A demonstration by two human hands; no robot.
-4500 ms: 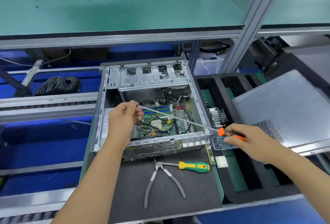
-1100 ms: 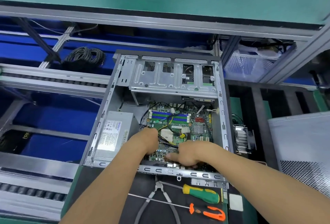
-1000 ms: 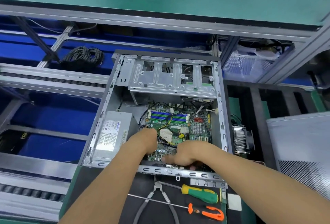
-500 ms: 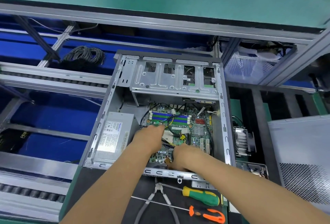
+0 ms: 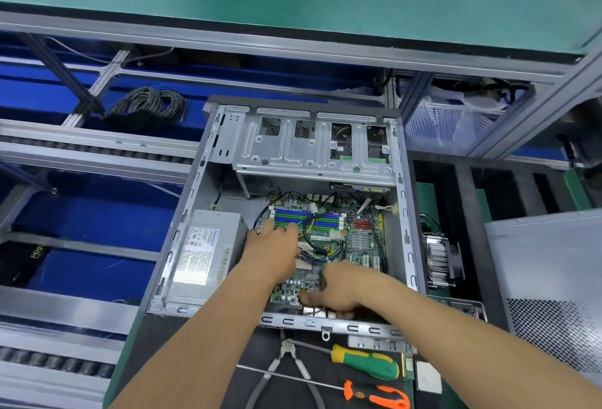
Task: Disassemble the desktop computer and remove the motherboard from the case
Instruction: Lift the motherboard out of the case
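Head view: motherboard (image 5: 329, 242) lies flat in the case (image 5: 404, 239); left hand (image 5: 272, 249) at its 9 o'clock edge with fingers extended onto the board, right hand (image 5: 338, 288) at its 6 o'clock edge, fingers curled toward the rim, though whether they grip it I cannot tell. Cables (image 5: 321, 226) cross the board. Risk: lifting now may snag those leads or flex the board, if any plug or screw remains.
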